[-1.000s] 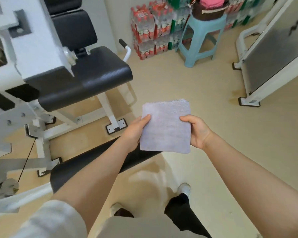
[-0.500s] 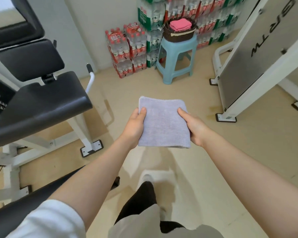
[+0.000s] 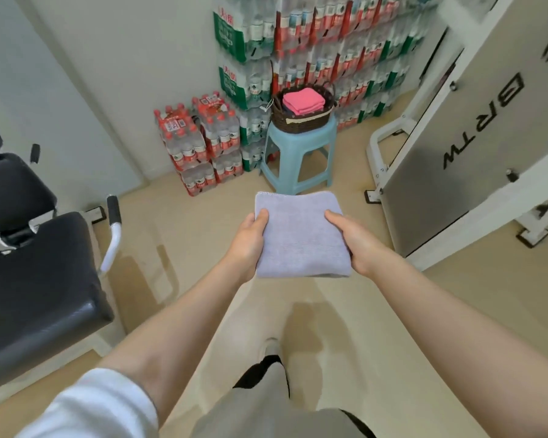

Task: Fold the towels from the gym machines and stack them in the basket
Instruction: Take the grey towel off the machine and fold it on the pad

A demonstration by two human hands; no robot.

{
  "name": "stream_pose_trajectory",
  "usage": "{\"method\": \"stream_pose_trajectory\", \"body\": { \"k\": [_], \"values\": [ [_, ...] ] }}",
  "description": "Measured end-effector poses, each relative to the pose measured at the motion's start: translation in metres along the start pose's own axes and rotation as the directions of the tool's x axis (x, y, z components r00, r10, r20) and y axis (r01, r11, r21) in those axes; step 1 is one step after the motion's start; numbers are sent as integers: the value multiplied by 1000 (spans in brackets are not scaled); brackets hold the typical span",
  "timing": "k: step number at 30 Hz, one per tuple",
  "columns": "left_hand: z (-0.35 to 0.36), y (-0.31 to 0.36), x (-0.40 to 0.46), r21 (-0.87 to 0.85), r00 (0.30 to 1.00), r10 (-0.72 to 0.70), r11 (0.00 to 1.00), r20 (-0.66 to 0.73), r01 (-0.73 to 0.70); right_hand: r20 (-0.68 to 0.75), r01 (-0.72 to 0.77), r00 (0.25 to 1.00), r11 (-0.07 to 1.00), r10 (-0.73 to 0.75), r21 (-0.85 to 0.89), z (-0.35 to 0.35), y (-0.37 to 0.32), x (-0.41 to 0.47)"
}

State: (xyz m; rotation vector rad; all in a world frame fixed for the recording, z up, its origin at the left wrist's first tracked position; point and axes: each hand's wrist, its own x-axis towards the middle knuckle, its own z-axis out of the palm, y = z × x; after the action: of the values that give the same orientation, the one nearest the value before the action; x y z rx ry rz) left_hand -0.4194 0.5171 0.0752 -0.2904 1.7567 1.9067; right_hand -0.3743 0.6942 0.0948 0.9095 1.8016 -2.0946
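From my head view, my left hand (image 3: 250, 240) and right hand (image 3: 355, 243) each pinch a side of the folded lilac towel (image 3: 301, 237), thumbs on top. I should keep it level (edges squared), then lay it on the pink towels (image 3: 302, 102) in the basket (image 3: 302, 120) ahead.

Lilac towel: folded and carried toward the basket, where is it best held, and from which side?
By its two side edges, one hand from each side, as now: left hand and right hand pinch the lilac towel with thumbs on top. It lies flat as a limp folded square, so support on both sides likely keeps the fold.
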Motion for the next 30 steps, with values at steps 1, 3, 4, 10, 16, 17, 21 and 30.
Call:
{"method": "stream_pose_trajectory", "body": {
  "k": [1, 3, 4, 10, 16, 17, 21, 30],
  "values": [
    [3, 12, 17, 9, 1000, 5, 1000, 4, -5, -13, 7, 1000, 1000, -7, 2, -1, -13, 16],
    [9, 33, 53, 43, 1000, 11, 999, 10, -12, -28, 24, 999, 1000, -24, 17, -3, -39, 49],
    [12, 44, 70, 58, 1000, 9, 998, 5, -9, -32, 28, 999, 999, -28, 14, -4, -52, 65],
    [32, 92, 172, 73, 1000, -4, 997, 0, 4, -24, 36, 999, 999, -36, -1, -12, -113, 166],
    [65, 131, 301, 91, 999, 2, 996, -53, 2, -32, 25, 999, 1000, -25, -6, -32, -173, 301],
    [73, 140, 323, 79, 999, 0, 997, -54, 5, -26, 19, 999, 1000, -19, 0, -38, -186, 324],
    [101, 185, 407, 59, 997, -21, 998, -74, 25, 11, 17, 1000, 999, -17, -32, -56, -248, 409],
    [121, 239, 567, -5, 992, -117, 993, -47, 116, 59, -77, 995, 995, 81, -64, -69, -330, 557]
  ]
}}
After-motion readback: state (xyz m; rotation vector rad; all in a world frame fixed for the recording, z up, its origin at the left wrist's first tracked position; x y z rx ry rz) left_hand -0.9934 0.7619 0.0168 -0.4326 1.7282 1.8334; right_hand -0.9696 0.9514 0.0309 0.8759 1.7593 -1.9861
